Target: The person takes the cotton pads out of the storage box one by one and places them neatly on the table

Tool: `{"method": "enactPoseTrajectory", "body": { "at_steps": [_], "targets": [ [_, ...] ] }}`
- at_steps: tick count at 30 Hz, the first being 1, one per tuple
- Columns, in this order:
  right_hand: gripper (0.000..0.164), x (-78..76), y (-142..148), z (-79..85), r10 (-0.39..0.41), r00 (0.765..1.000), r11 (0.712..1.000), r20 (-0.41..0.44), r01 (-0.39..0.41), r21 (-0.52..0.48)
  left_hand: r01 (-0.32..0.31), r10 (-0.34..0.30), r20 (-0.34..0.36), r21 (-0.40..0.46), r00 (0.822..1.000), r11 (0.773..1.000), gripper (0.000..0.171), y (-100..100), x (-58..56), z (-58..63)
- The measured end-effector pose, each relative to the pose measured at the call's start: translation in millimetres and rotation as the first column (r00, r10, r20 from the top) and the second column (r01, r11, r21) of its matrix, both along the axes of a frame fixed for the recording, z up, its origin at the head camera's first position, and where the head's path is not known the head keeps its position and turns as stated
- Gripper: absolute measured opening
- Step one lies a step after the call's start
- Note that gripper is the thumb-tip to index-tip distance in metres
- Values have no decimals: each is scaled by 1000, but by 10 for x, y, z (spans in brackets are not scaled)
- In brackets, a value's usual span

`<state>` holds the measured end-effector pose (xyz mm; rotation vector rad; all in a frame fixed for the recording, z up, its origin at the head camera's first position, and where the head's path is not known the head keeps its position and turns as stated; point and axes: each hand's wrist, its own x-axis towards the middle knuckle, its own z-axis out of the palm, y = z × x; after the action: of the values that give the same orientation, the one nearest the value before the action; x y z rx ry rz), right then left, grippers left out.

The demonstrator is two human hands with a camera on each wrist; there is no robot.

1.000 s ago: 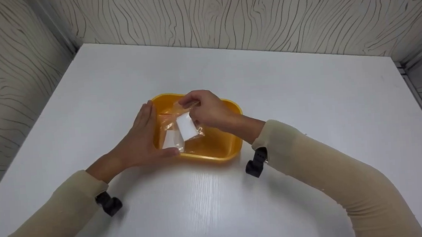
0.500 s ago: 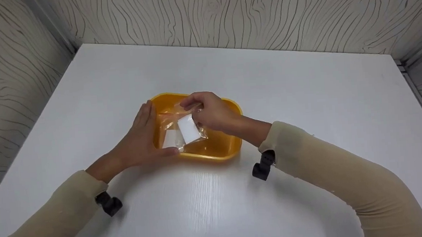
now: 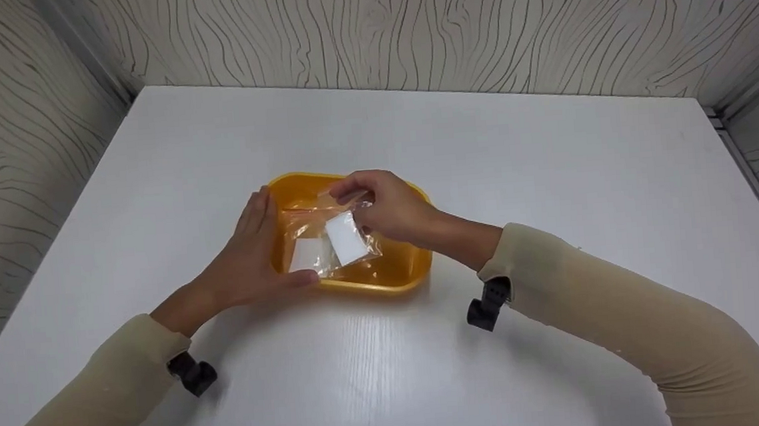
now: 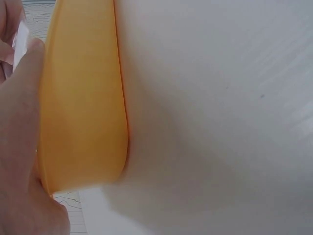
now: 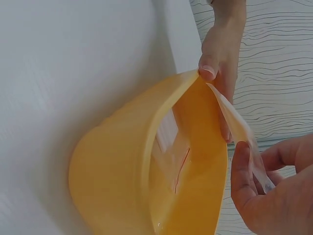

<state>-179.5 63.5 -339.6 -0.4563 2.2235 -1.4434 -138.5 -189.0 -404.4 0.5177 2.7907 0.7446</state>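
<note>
A yellow plastic tub [image 3: 396,265] stands on the white table. My left hand [image 3: 241,257] rests against its left end, fingers straight along the outside and thumb along the front rim. My right hand [image 3: 398,206] pinches a clear plastic zip bag [image 3: 346,238] with a white rectangular piece inside. That bag is tilted over the tub, its edge toward the camera in the right wrist view. Beneath it, in the tub's left half, lies another clear bag [image 3: 305,253] with a white piece; its red closure line [image 5: 182,169] shows in the right wrist view.
The white table [image 3: 536,155] extends around the tub on all sides. Wood-grain patterned panels [image 3: 407,30] rise along the back and both sides. Black wrist mounts [image 3: 489,304] hang under both sleeves.
My right hand has shifted slightly right and toward me with the pinched bag, which moves away from the bag below. My left hand and the tub keep their place.
</note>
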Motion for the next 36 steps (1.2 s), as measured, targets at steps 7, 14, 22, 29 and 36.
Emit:
{"method": "enactPoseTrajectory", "body": {
  "at_steps": [7, 14, 22, 29, 36],
  "targets": [
    [44, -21, 63, -14, -24, 999, 1000, 22, 24, 4, -1, 1, 0, 10, 1000, 1000, 135, 9, 8, 4],
    [41, -44, 144, 8, -57, 997, 998, 56, 55, 22, -3, 3, 1, -4, 1000, 1000, 138, -4, 11, 4],
    [44, -43, 270, 21, -87, 994, 996, 68, 84, 34, -1, 1, -4, -12, 1000, 1000, 138, -6, 15, -3],
    [42, -55, 369, 33, -107, 992, 993, 69, 104, 57, -2, 2, -10, -16, 1000, 1000, 137, -9, 12, -9],
    [40, -71, 509, -7, -117, 990, 992, 73, 112, 59, -2, 2, -11, -11, 1000, 1000, 138, -8, 18, 5]
  ]
}}
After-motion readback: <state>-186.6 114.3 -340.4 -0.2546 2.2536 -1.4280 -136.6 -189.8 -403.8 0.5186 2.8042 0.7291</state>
